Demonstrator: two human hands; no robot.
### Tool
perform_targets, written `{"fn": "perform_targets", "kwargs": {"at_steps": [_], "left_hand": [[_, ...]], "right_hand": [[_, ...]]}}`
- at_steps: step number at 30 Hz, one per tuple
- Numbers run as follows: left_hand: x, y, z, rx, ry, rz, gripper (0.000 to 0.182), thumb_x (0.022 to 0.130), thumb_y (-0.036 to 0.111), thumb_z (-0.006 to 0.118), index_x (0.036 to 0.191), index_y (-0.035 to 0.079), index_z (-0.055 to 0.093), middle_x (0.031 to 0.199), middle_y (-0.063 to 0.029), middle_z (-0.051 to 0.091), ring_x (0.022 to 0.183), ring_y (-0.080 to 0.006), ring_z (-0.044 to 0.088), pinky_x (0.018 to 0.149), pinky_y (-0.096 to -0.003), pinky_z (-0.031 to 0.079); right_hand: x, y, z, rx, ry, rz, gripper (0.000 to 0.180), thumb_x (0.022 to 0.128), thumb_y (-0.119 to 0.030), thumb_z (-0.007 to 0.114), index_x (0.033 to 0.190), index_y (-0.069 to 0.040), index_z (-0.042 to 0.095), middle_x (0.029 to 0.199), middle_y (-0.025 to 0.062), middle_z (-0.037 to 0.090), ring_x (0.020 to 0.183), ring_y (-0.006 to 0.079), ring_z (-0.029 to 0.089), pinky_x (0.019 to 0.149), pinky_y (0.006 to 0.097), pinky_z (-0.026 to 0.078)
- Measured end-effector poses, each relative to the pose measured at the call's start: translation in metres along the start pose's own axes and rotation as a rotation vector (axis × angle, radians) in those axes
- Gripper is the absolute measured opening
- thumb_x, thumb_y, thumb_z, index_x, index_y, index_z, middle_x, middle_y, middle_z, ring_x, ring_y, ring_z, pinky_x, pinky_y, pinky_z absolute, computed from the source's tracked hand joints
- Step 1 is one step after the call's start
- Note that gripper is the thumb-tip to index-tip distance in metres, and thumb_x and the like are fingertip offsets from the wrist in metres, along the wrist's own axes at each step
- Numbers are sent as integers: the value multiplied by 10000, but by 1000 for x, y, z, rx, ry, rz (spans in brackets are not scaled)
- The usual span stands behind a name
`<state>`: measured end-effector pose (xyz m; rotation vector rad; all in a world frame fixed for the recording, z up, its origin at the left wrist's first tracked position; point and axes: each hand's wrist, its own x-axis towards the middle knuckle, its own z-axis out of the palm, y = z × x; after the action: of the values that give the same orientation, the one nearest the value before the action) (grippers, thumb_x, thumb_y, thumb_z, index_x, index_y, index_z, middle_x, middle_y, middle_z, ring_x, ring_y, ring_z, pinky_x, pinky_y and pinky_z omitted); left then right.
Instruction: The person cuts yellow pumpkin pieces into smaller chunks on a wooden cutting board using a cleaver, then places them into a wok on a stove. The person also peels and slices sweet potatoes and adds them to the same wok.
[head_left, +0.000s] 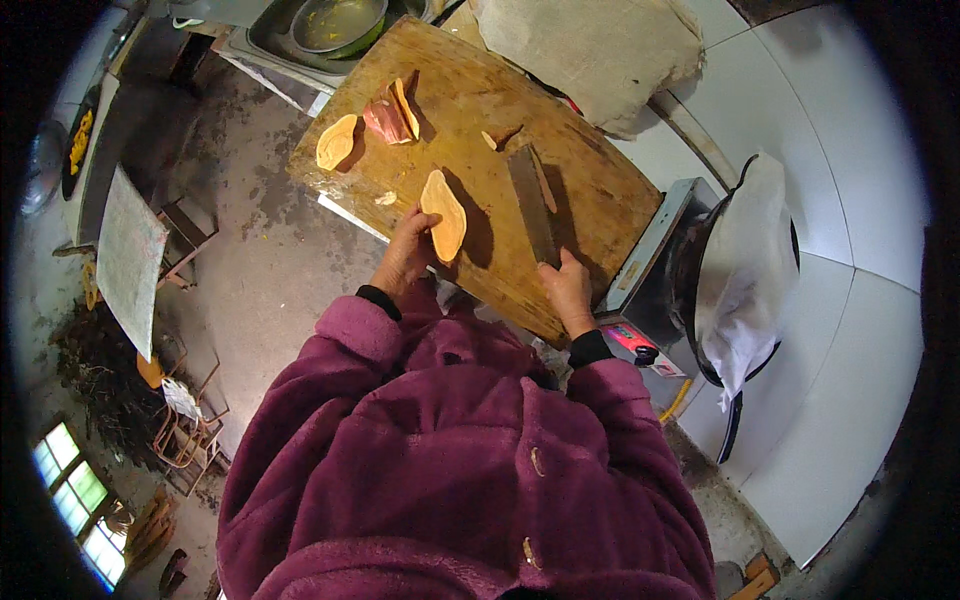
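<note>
My left hand (409, 244) holds a flat orange slice of sweet potato (445, 217) by its lower left edge, above the near side of a wooden cutting board (600, 187). In my right hand (566, 289) is the handle end of a cleaver (534, 202), its broad blade pointing away from me over the board. A thin slice (544, 180) shows along the blade's right side. Farther up the board lie a red-skinned sweet potato piece (385, 120) with a slice against it, another slice (337, 142) at the left, and small scraps (490, 140).
A metal basin (337, 26) sits in a sink beyond the board's left corner. Pale cloth (592, 52) lies behind the board. At the right, a gas stove (652, 247) adjoins a wok (709, 300) covered with white cloth. A small pale-topped table (131, 255) stands at the left.
</note>
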<state>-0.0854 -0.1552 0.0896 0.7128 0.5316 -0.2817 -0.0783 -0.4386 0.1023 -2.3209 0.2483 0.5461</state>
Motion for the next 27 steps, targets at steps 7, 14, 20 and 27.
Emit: {"fn": "perform_targets", "kwargs": {"at_steps": [7, 14, 20, 27], "left_hand": [[-2, 11, -5, 326, 132, 101, 608, 868, 196, 647, 1413, 97, 399, 1208, -75, 581, 1093, -237, 585, 885, -399, 495], [7, 9, 27, 1796, 555, 337, 702, 859, 411, 661, 1452, 181, 364, 1086, -255, 561, 986, -409, 576, 830, -482, 477], [14, -17, 41, 1695, 461, 236, 758, 936, 410, 561, 1539, 301, 114, 1051, -314, 513, 931, -503, 577, 811, -527, 478], [18, -56, 11, 1588, 388, 336, 707, 970, 400, 499, 1534, 203, 123, 1088, -348, 492, 941, -518, 563, 803, -529, 478]], "right_hand": [[-15, 0, -11, 242, -115, 50, 593, 812, -305, 639, 1265, 66, 545, 700, 190, 648, 621, 293, 662, 609, 392, 501], [-26, 15, -1, 293, -107, 29, 535, 829, -231, 646, 1262, 65, 537, 633, 76, 576, 520, 158, 555, 493, 318, 445], [-42, 5, -3, 93, -99, -54, 492, 808, -292, 634, 1185, 18, 573, 832, 194, 624, 786, 341, 582, 669, 430, 464], [-65, -45, -13, -37, -120, -128, 340, 807, -303, 620, 1008, -31, 595, 877, 246, 654, 874, 456, 608, 730, 524, 467]]}}
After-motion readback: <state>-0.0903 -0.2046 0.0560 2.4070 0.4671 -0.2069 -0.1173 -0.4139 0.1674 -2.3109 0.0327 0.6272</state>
